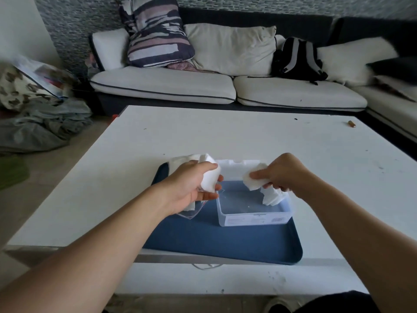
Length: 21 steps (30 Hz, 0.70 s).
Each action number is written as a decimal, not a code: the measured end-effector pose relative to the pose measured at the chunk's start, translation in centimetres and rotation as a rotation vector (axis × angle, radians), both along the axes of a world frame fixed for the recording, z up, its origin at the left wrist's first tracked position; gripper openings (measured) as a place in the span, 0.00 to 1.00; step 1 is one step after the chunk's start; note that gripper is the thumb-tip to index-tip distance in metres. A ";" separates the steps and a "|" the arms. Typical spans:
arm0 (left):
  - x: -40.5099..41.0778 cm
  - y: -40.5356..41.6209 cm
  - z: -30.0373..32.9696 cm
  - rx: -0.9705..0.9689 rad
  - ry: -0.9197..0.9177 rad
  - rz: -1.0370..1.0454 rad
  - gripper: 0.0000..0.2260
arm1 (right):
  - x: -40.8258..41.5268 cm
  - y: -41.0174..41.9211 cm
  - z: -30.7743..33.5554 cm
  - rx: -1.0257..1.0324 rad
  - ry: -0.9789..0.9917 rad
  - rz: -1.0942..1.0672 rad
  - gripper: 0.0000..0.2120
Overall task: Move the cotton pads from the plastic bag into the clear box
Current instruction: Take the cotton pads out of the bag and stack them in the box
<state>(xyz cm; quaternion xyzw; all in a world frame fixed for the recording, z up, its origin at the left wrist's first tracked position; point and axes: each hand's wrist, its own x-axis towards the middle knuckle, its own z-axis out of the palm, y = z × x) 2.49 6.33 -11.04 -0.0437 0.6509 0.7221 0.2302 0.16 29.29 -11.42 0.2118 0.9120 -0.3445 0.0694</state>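
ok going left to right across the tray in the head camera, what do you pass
left hand holding the plastic bag of cotton pads → bare floor of the clear box → stack of pads standing in the box under the right hand, which grips more pads.

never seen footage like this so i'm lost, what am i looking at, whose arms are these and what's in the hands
There is no machine here. It is one picture from a camera worn on a person's head, looking down at their own two bare arms. On a white table sits a blue tray, and on it a clear box. The left hand holds a plastic bag with cotton pads in it. The right hand grips a few pads over the box, where a stack already stands. Behind is a sofa with a backpack.
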 end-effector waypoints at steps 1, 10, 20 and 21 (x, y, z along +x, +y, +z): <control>0.1 0.2 -0.1 -0.008 -0.014 -0.033 0.10 | -0.2 -0.2 -0.7 0.066 0.000 0.019 0.23; 0.3 0.4 -0.3 -0.003 -0.065 -0.080 0.20 | -0.2 -0.9 -3.3 0.350 -0.083 0.050 0.08; 0.2 0.3 -0.5 0.021 -0.067 -0.070 0.23 | -0.3 -0.8 -3.8 0.482 -0.005 0.013 0.10; 0.1 0.3 -0.5 0.031 -0.073 -0.066 0.23 | -0.3 -0.8 -3.8 0.492 -0.002 0.011 0.11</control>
